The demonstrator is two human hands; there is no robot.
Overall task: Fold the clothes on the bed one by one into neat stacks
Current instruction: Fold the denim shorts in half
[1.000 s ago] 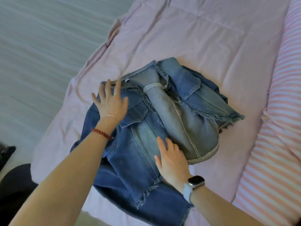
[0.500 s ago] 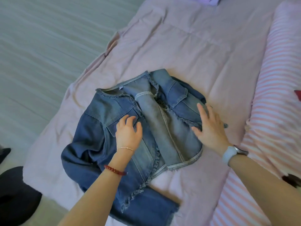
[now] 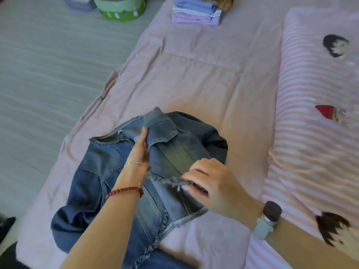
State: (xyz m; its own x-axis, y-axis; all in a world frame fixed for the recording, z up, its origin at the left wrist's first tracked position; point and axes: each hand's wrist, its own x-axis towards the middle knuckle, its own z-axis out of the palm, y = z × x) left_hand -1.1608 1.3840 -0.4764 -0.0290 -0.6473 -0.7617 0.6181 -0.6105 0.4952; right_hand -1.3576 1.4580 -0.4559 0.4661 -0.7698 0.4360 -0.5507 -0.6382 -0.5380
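denim jacket (image 3: 108, 183) spread at 6 o'clock on pink bed (image 3: 204, 78). right hand (image 3: 211, 183) pinching its frayed hem; left hand (image 3: 138, 150) straight-fingered, edge-on against raised front panel. folded stack (image 3: 196, 14) at 12 o'clock.

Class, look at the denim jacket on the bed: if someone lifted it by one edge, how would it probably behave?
The denim jacket would probably sag yet keep broad folds: its raised panel stands up between the left hand and right hand. Thick layers suggest it is fairly heavy. Frayed edges likely grip well.
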